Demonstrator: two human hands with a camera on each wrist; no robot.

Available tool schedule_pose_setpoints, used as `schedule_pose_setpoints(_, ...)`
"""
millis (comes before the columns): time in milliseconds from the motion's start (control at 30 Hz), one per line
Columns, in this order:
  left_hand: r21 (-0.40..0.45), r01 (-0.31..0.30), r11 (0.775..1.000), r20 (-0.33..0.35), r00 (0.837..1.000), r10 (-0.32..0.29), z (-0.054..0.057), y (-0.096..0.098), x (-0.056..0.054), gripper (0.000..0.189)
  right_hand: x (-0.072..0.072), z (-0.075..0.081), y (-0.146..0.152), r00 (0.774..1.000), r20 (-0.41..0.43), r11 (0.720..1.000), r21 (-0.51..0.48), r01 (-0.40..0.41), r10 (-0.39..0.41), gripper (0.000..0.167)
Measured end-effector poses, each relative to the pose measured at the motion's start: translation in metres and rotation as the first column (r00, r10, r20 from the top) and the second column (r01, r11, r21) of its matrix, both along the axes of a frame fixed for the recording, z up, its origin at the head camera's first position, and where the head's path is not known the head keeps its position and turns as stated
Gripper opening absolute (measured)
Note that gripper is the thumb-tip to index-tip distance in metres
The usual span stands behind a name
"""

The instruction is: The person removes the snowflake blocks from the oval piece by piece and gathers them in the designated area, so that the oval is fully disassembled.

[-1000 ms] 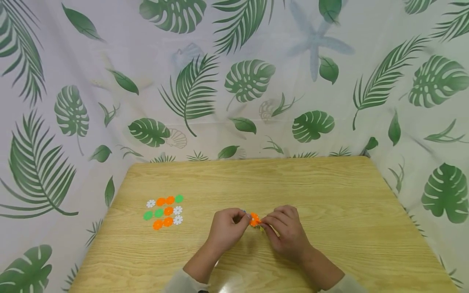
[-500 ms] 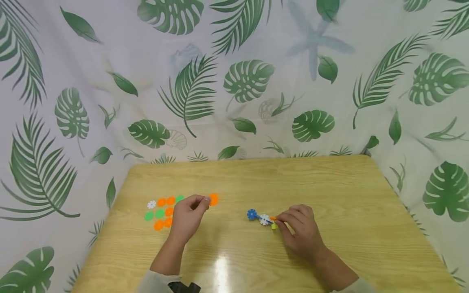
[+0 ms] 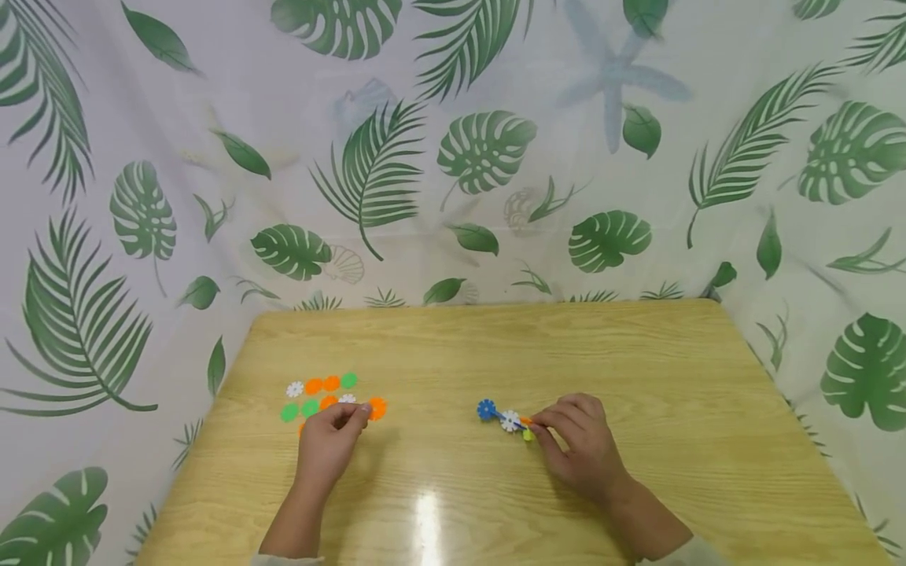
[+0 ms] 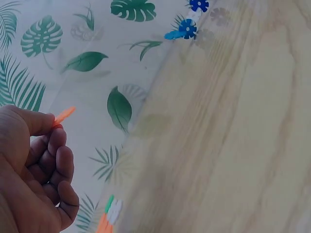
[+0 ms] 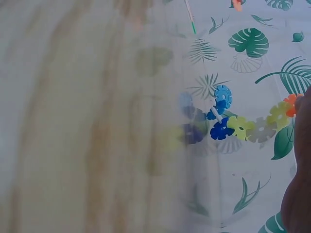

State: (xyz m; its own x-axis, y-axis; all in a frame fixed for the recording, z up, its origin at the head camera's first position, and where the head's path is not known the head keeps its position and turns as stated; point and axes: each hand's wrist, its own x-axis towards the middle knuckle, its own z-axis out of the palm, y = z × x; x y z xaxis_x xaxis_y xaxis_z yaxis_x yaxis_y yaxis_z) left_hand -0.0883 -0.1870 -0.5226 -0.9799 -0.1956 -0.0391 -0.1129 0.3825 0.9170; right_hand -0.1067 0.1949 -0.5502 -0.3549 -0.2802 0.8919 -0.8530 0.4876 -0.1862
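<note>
Between thumb and forefinger, my left hand (image 3: 327,448) pinches a flat orange snowflake disc (image 3: 378,408) above the table, near the loose discs at left. In the left wrist view, that orange disc (image 4: 64,115) shows edge-on at the fingertips. My right hand (image 3: 576,444) pinches the end of a chain of interlocking discs by its orange disc (image 5: 291,105). Blue (image 3: 486,409), white (image 3: 510,421) and yellow-green pieces show along the chain. The right wrist view shows it curving through yellow-green (image 5: 240,127), greyish (image 5: 261,129) and blue discs (image 5: 222,128).
Loose discs lie in rows at the left of the wooden table (image 3: 637,362), among them a white disc (image 3: 295,389), an orange disc (image 3: 314,386) and a green disc (image 3: 349,380). The left hand covers part of them. A leaf-patterned cloth (image 3: 410,185) stands behind the table.
My hands were together at an orange disc near the middle. The left hand has moved away to the left with an orange disc; the right has shifted slightly right with the chain.
</note>
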Motion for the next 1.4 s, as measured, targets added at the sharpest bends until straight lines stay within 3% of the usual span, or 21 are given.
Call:
schedule_pose_setpoints(500,-0.151,-0.08,0.985,0.075,0.993,0.092,-0.015,-0.048,0.011,0.036,0.002,0.006,-0.001,0.998,0.058,1.0,0.015,0.002,-0.003,0.021)
schedule_pose_setpoints(900,-0.28,-0.164,0.946,0.124,0.971,0.205,-0.015,-0.089,0.016,0.047,0.001,0.005,-0.001,0.997,0.071,1.0,0.015,0.004,-0.005,0.024)
schedule_pose_setpoints(1200,-0.387,-0.151,0.91,0.153,0.962,0.225,-0.021,-0.111,0.014,0.05,0.001,0.006,-0.001,0.998,0.065,1.0,0.008,-0.005,0.005,0.018)
schedule_pose_setpoints(1400,-0.438,-0.12,0.891,0.192,0.956,0.223,-0.025,-0.122,0.01,0.049,0.001,0.005,-0.002,0.997,0.071,1.0,0.007,-0.011,0.01,0.022)
